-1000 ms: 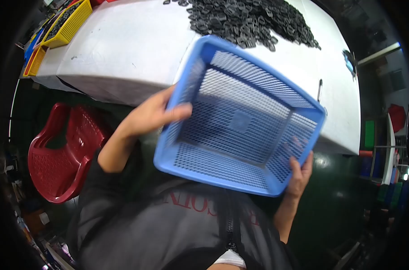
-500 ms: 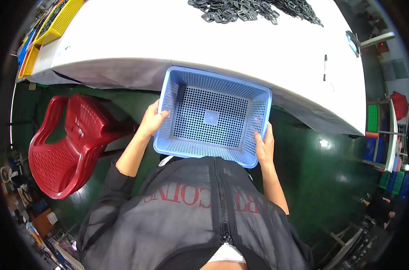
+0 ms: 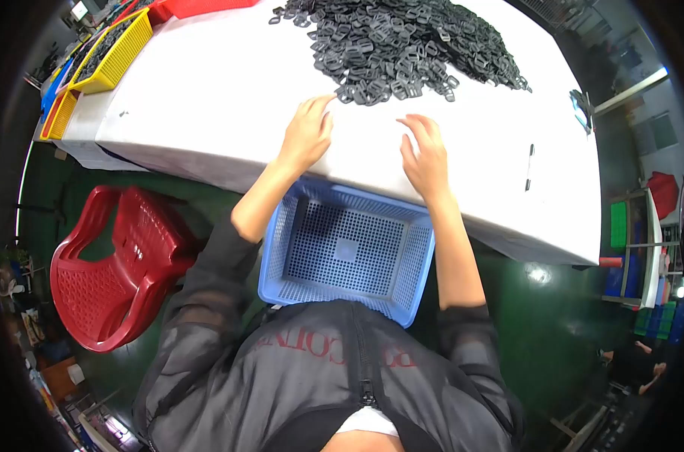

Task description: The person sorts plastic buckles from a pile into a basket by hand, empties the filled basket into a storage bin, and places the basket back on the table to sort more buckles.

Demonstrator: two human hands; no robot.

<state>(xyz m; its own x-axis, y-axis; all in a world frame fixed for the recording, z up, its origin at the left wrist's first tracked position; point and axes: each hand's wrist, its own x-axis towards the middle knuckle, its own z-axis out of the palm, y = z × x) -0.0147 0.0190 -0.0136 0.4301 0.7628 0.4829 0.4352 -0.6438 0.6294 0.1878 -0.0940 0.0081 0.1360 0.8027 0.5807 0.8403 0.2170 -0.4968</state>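
Over the white table top, my left hand (image 3: pixel 309 134) reaches forward with its fingers stretched out, fingertips right at the near edge of a heap of black plastic buckles (image 3: pixel 394 49). My right hand (image 3: pixel 426 157) is open too, thumb and fingers apart, a little short of the same heap. Neither hand holds anything. Below my forearms, a blue perforated plastic basket (image 3: pixel 347 249) with nothing in it sits between my body and the table edge.
A red plastic chair (image 3: pixel 120 264) stands on the green floor to the left. Yellow baskets (image 3: pixel 120 56) of black parts line the table's far left, near a red tray (image 3: pixel 206 6). A pen (image 3: pixel 530 167) lies at the right. Another person (image 3: pixel 634 367) is at far right.
Both hands have let go of the blue basket's sides and moved forward over the table towards the buckles. The view has tilted up, showing more of the heap.
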